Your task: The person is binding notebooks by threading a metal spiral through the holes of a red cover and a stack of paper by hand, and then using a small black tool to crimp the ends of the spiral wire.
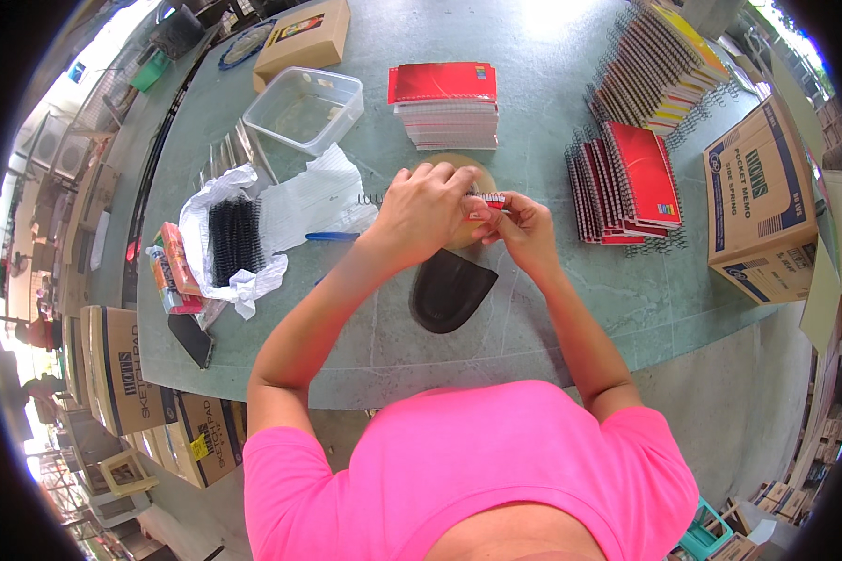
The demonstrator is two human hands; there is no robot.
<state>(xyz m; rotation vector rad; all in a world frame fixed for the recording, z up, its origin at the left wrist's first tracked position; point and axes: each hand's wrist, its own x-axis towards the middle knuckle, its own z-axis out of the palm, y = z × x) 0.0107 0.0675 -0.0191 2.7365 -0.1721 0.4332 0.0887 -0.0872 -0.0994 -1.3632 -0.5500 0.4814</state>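
Note:
Over the middle of the table, my left hand (415,213) closes its fingers round a dark spiral binding coil (370,199), whose end sticks out to the left. Close beside it my right hand (529,233) pinches a small red-covered memo notebook (492,198), seen edge-on and mostly hidden by my fingers. Beneath my hands lies a round tan disc (457,162), partly covered. A black rounded pad (451,292) rests on the near side. Beyond my hands stands a stack of red-covered notepads (442,84) without coils showing.
Left are a bundle of black coils (235,241) in white paper, a clear plastic tub (304,107), a blue pen (333,237) and a dark phone (190,340). Coil-bound red notebooks (642,178), yellow-edged ones (664,70) and a cardboard box (760,201) stand right.

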